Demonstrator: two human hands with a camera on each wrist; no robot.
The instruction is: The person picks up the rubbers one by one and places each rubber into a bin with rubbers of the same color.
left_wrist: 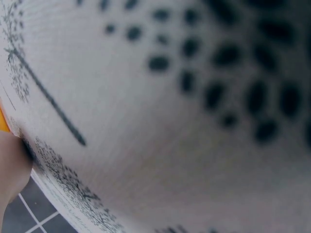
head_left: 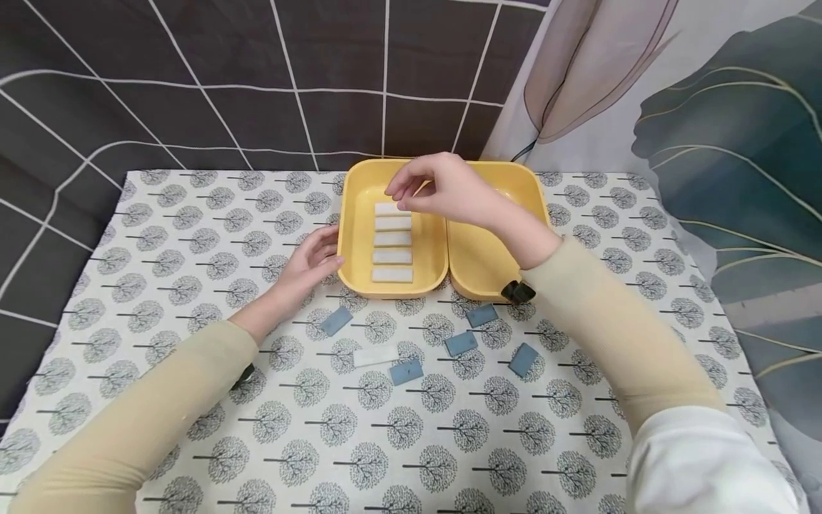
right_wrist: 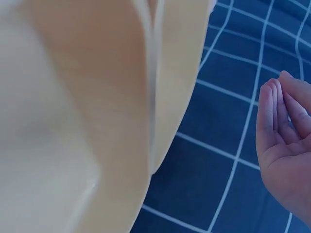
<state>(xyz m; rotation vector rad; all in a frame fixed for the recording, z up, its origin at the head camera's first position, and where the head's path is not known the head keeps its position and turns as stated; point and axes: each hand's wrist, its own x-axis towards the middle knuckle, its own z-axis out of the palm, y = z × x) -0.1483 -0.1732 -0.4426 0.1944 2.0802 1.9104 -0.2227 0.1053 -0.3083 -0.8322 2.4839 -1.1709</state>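
An open yellow two-part case holds several white blocks (head_left: 392, 238) in a column in its left half (head_left: 359, 282). Against that half's outer left wall rests my left hand (head_left: 308, 268), thumb near the rim; part of this hand (left_wrist: 12, 167) shows at the left wrist view's edge. My right hand (head_left: 443, 189) hovers over the upper part of the case, above the topmost white block (head_left: 387, 208). In the right wrist view, my right hand (right_wrist: 289, 145) has its fingers loosely bent toward the thumb, with nothing visible between them.
In front of the case lie several blue blocks (head_left: 461, 344) and a white block (head_left: 375, 355), one blue block (head_left: 407, 371) close beside it. The case's right half (head_left: 475, 250) is partly under my right forearm. A dark gridded cloth (head_left: 340, 64) hangs behind the tree-patterned tablecloth (head_left: 308, 428).
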